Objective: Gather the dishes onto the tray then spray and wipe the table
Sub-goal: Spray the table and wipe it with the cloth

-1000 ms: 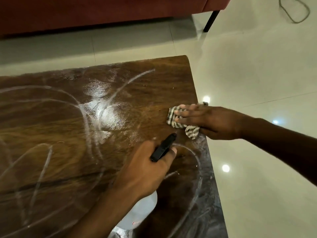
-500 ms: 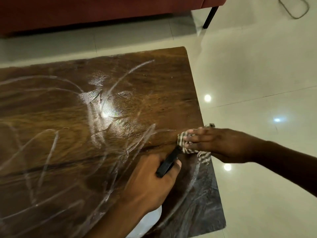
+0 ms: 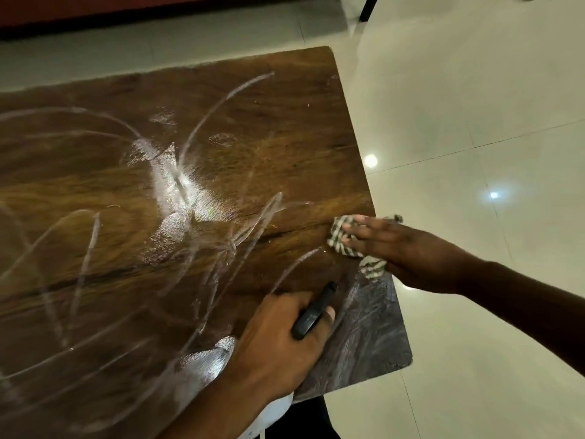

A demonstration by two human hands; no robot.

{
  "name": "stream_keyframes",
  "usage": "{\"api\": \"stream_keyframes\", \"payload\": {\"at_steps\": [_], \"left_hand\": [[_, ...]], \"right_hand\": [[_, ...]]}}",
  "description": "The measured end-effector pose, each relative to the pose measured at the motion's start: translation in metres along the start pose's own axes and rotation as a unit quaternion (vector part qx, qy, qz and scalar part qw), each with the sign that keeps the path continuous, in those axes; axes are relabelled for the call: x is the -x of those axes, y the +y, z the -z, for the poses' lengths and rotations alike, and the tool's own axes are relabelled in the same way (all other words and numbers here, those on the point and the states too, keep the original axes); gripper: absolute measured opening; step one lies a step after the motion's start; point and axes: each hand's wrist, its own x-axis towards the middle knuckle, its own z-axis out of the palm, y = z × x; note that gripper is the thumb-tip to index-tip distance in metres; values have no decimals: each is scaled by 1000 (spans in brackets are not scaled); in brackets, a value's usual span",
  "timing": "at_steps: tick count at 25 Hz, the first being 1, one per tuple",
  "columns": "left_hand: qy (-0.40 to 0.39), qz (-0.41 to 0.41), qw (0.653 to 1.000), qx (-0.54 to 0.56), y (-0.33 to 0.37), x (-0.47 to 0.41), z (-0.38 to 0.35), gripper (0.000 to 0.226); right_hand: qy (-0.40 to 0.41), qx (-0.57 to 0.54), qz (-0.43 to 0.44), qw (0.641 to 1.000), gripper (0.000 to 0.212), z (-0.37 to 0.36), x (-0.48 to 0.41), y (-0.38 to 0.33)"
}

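The brown wooden table (image 3: 133,280) is wet, with curved white wipe streaks across it. My right hand (image 3: 402,251) presses a striped grey-and-white cloth (image 3: 340,236) flat against the tabletop at its right edge; part of the cloth hangs off the edge. My left hand (image 3: 278,337) is closed around a spray bottle, whose black nozzle (image 3: 311,312) points toward the cloth. The bottle's white body (image 3: 275,410) shows below my wrist, mostly hidden. No dishes or tray are in view.
Glossy pale floor tiles (image 3: 474,106) lie right of the table and beyond it. A red sofa base with a black leg (image 3: 367,7) runs along the top. The table's near right corner (image 3: 405,362) is close to my body.
My right hand has slid the cloth along the table's right edge toward me, then slightly back. The left hand keeps its hold on the spray bottle. The camera has shifted.
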Motion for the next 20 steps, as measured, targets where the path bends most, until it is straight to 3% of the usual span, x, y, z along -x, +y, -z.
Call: {"api": "stream_keyframes", "payload": {"at_steps": [4, 8, 10, 12, 15, 18, 20], "left_hand": [[-25, -23, 999, -40, -7, 12, -11, 39], [21, -24, 999, -9, -13, 23, -22, 36], [15, -16, 1000, -7, -16, 29, -28, 39], [-3, -25, 999, -22, -18, 35, -32, 36], [-34, -50, 998, -28, -18, 46, -34, 33], [-36, -59, 997, -46, -23, 59, -39, 39], [-37, -64, 996, -52, -28, 68, -46, 44]], "right_hand": [[34, -19, -56, 998, 71, 15, -24, 23], [82, -65, -138, 985, 72, -2, -39, -9], [90, -31, -72, 993, 67, -37, 3, -44], [44, -30, -10, 999, 70, -67, 56, -76], [0, -37, 5, 999, 68, -64, 91, -75], [57, -57, -117, 990, 76, -46, 57, -52], [108, -102, -214, 965, 79, -40, 26, -51]]}}
